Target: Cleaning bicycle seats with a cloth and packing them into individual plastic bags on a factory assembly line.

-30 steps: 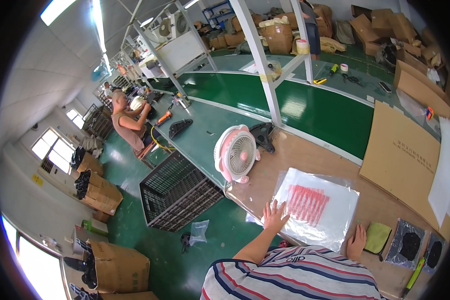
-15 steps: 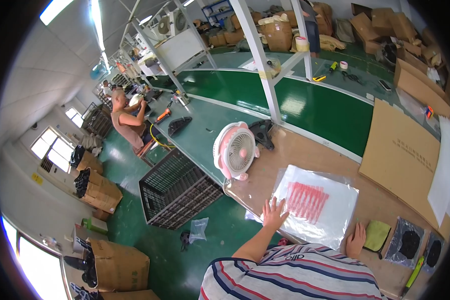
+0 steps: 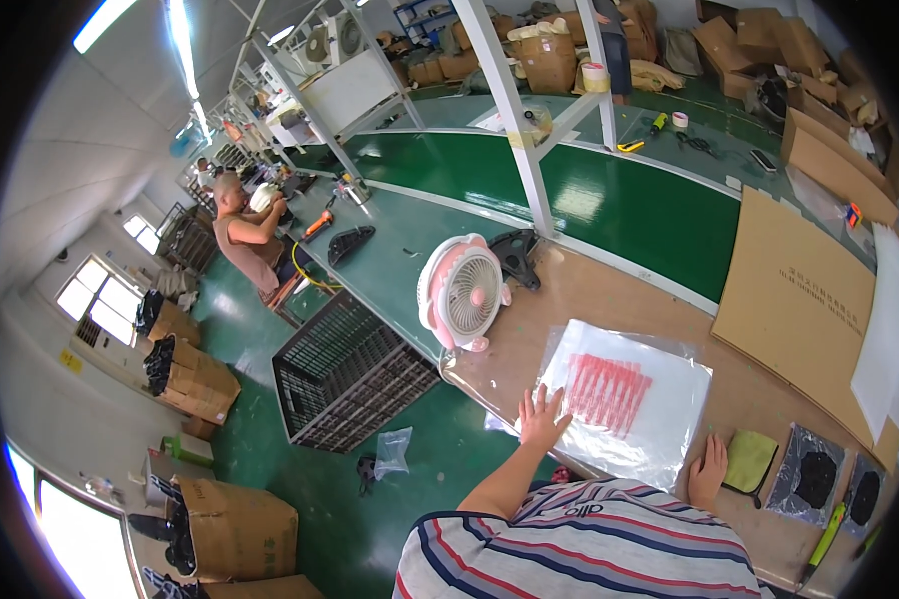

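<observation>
Your left hand point(image 3: 542, 417) lies flat, fingers spread, on the clear plastic bag point(image 3: 624, 399); your right hand point(image 3: 710, 467) rests open at its near edge, on the worktop point(image 3: 609, 299).

Red print on plastic bag point(image 3: 624, 399) blurred

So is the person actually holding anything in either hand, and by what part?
Nothing is gripped. The left hand lies flat, fingers spread, on the near left edge of the clear plastic bag; the right hand rests open at its near right corner.
</observation>
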### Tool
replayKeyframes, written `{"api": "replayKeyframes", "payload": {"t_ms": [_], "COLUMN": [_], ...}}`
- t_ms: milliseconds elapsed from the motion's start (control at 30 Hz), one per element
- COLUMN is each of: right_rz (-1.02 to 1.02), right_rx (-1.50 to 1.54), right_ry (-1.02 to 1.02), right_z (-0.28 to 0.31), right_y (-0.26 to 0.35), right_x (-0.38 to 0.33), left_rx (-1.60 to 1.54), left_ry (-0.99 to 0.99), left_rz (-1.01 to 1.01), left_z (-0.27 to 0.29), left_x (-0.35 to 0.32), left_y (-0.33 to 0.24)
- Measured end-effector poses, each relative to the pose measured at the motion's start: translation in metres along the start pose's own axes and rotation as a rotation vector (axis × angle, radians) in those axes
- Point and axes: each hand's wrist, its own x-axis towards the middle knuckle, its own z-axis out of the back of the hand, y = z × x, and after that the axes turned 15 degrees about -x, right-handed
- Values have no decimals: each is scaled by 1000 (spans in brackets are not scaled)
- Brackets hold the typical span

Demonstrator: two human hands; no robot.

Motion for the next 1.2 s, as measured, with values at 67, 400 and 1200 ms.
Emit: {"api": "replayKeyframes", "payload": {"t_ms": [67,400,1200], "right_rz": [0,-1,-1], "right_rx": [2,1,-27], "right_ry": [1,1,-3], "right_z": [1,1,-1], "right_y": [1,1,0], "right_x": [0,1,-1], "left_rx": [-6,-23,-9], "left_ry": [1,-9,-12], "left_rz": [3,2,-6], "left_z": [0,0,-2], "left_x": [0,0,1], "left_y": [0,1,1]}}
